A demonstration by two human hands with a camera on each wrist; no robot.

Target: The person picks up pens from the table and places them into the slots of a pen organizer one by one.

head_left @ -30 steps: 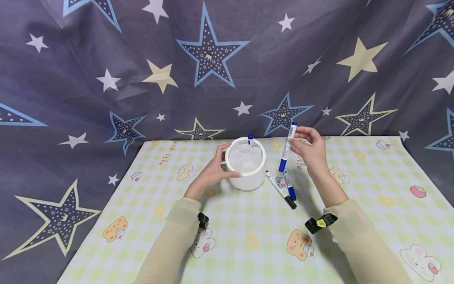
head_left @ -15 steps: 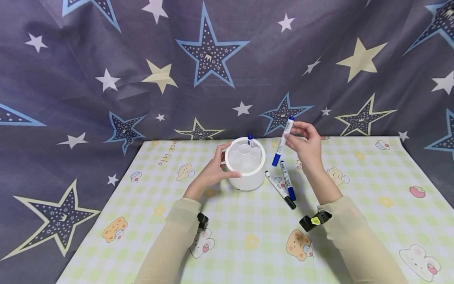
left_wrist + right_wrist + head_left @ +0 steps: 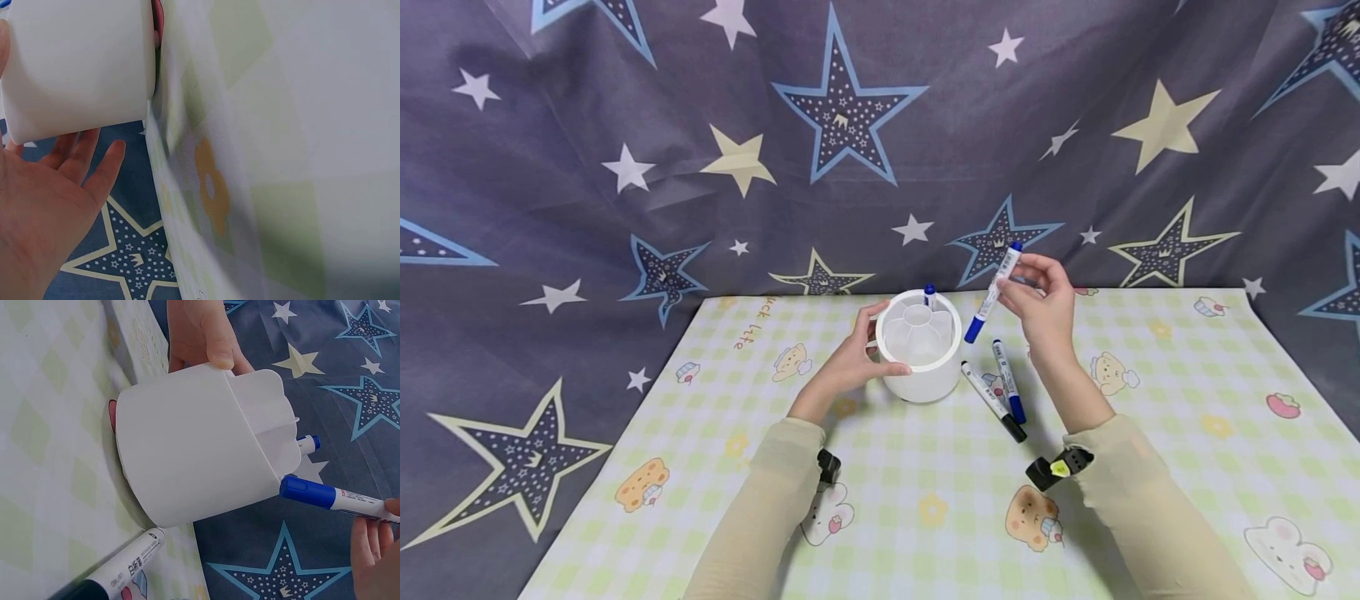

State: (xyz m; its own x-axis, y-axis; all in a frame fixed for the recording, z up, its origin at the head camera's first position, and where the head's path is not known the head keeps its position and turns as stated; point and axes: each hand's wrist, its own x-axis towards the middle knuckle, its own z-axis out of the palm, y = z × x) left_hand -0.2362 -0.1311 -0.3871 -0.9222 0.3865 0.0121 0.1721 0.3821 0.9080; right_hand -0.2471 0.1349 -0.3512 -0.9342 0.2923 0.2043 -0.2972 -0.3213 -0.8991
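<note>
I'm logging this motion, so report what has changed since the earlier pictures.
The right hand has carried its blue-capped marker leftward, closer to the white pen holder, and that marker now leans more. Nothing was newly gripped or let go. Unchanged: the left hand on the pen holder, the marker inside it, and the two markers lying on the tablecloth.

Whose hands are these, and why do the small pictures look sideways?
They belong to a person, not a robot. The wide picture comes from a camera on the person's head. The other two come from the left wrist camera and right wrist camera, which sit tilted, so things look sideways. The left hand holds a white pen holder with one blue marker inside. The right hand holds a second blue marker. A third blue marker and a black marker lie on the checked tablecloth.
</note>
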